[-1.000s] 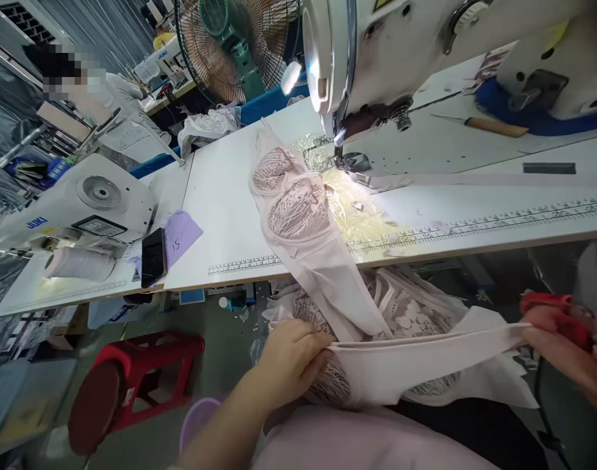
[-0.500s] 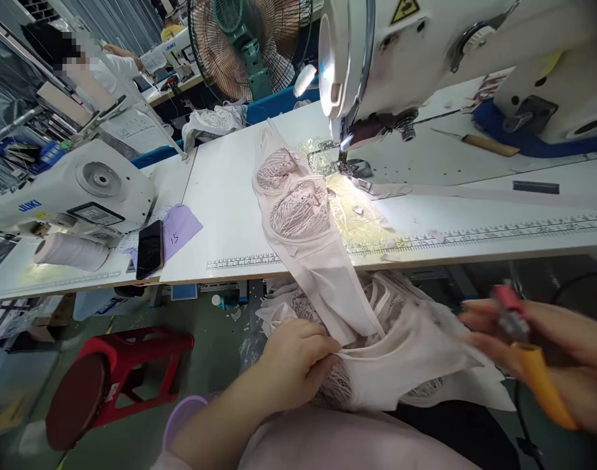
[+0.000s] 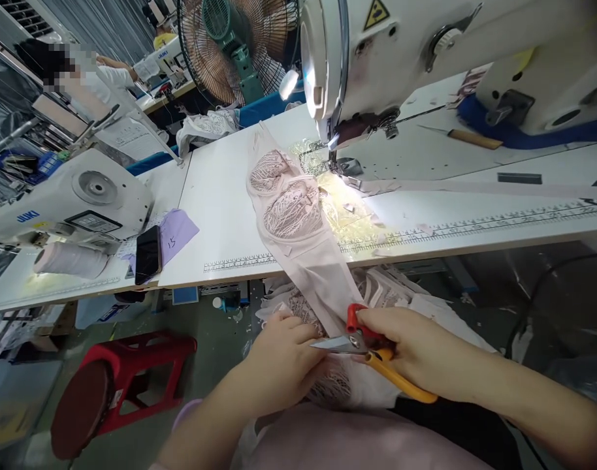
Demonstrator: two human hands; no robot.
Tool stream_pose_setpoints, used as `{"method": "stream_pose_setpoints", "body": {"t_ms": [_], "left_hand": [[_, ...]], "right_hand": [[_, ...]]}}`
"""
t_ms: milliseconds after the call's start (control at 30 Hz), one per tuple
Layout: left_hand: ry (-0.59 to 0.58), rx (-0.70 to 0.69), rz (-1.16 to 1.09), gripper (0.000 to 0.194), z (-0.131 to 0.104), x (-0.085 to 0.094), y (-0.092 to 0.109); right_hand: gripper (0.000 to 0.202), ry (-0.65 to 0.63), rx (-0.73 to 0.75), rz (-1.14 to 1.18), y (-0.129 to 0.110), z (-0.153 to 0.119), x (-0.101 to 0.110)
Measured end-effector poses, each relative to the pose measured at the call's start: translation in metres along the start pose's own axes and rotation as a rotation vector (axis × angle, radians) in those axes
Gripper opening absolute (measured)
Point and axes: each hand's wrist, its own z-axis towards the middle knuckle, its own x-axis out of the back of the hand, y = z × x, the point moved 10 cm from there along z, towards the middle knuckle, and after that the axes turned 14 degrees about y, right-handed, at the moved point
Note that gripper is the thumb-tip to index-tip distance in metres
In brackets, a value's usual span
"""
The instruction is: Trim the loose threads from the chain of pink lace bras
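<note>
Pale pink lace bras lie joined from the white sewing table down over its front edge to my lap. My left hand pinches the fabric low in my lap, fingers closed. My right hand grips scissors with one red and one orange handle. The blades point left and reach my left fingertips, over the fabric; whether fabric lies between them is hidden. More pink pieces are piled under the table edge. The sewing machine needle area is lit, right of the lace cups.
The white table carries a phone, purple cloth and a thread cone. A second sewing machine stands left, a fan behind. A red stool is at lower left. A person sits further back.
My right hand has come in from the right with the scissors, bringing the blades to my left fingers. My left hand still pinches the fabric. The view has shifted slightly.
</note>
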Motion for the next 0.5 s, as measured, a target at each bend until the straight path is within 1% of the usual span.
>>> {"method": "stream_pose_setpoints", "body": {"t_ms": [67, 133, 233, 300, 400, 467, 500], "left_hand": [[-0.020, 0.013, 0.044, 0.018, -0.005, 0.006, -0.005], [-0.008, 0.045, 0.071, 0.022, -0.011, 0.015, -0.013], [0.028, 0.126, 0.070, 0.027, -0.021, 0.028, -0.030], [0.099, 0.193, 0.017, 0.026, -0.027, 0.038, -0.041], [0.244, 0.290, -0.138, 0.021, -0.034, 0.049, -0.053], [0.324, 0.373, -0.262, 0.017, -0.037, 0.051, -0.059], [0.355, 0.428, -0.321, 0.015, -0.038, 0.049, -0.062]], "right_hand": [[0.022, 0.012, -0.010, 0.000, 0.002, -0.001, 0.001], [0.021, 0.030, -0.031, 0.005, 0.005, -0.003, 0.002], [0.023, 0.064, -0.074, 0.003, 0.014, -0.005, 0.005], [0.024, 0.087, -0.103, -0.002, 0.021, -0.008, 0.004], [0.026, 0.123, -0.131, 0.041, 0.035, -0.013, 0.002], [0.028, 0.133, -0.112, 0.093, 0.045, -0.016, -0.001], [0.029, 0.114, -0.083, 0.106, 0.049, -0.018, -0.003]]}}
